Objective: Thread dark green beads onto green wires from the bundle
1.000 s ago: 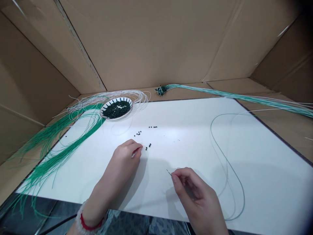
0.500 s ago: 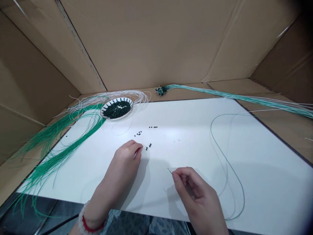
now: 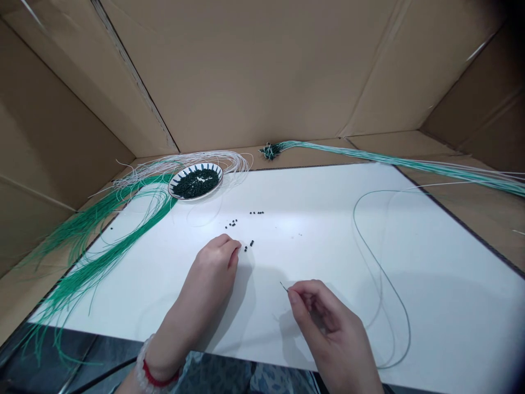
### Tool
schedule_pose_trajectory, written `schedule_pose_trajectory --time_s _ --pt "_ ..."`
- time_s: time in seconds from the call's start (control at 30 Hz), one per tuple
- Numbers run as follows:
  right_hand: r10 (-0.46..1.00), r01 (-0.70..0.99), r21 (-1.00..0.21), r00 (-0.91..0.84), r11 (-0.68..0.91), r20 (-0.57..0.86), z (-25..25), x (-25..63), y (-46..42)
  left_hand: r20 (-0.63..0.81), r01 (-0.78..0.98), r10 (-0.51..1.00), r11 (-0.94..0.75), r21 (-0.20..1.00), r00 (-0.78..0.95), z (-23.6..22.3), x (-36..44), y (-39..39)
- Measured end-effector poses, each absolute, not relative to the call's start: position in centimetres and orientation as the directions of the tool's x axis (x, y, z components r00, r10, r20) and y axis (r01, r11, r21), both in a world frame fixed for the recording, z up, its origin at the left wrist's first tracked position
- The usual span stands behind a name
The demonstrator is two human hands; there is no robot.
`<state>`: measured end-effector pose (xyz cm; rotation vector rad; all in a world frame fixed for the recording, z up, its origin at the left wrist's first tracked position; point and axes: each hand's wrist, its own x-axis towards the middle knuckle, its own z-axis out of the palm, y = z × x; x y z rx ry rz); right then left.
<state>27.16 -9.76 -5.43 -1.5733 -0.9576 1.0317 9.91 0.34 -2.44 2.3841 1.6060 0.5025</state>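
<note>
My left hand (image 3: pixel 216 264) rests on the white board with thumb and fingertips pinched together. Right beside those fingertips lie a few small dark beads (image 3: pixel 251 243); whether one is between the fingers is hidden. A loose cluster of similar dark beads (image 3: pixel 232 223) lies just beyond the hand, and a short row of beads (image 3: pixel 257 213) is farther back. Lower right, my right hand (image 3: pixel 330 325) pinches a thin green cord (image 3: pixel 385 273) between thumb and forefinger. The cord's short tip pokes out toward the left hand, and its length loops across the board on the right.
A plate (image 3: pixel 172 184) full of dark beads stands back left. Green strands (image 3: pixel 118 246) and white strands (image 3: pixel 233 158) spread around it. At the back, a bundle of pale green cords (image 3: pixel 369 155) ends in a dark beaded knot (image 3: pixel 270 151). Cardboard walls (image 3: pixel 262 71) enclose the board (image 3: pixel 443 317).
My left hand has shifted very slightly to the right, its fingertips nearer the closest beads. The right hand and cord stay almost still.
</note>
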Motion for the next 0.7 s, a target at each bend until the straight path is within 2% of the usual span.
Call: schedule_pose_trajectory --time_s 0.2,0.4,0.7 --pt "0.93 0.089 -0.98 0.34 -0.178 -0.138 -5.4 27.1 -9.7 0.159 0.834 0.921 -0.389 0.392 0.356 -3.1 10.1 0.5" --pt "0.934 0.122 -0.982 0.345 -0.145 -0.095 -5.5 27.2 -9.7 0.156 0.781 0.91 -0.411 0.471 0.384 -4.6 10.1 1.6" --pt "0.938 0.116 -0.976 0.316 -0.184 -0.14 -5.4 27.4 -9.7 0.168 0.769 0.934 -0.356 0.532 0.316 -4.1 11.3 2.2"
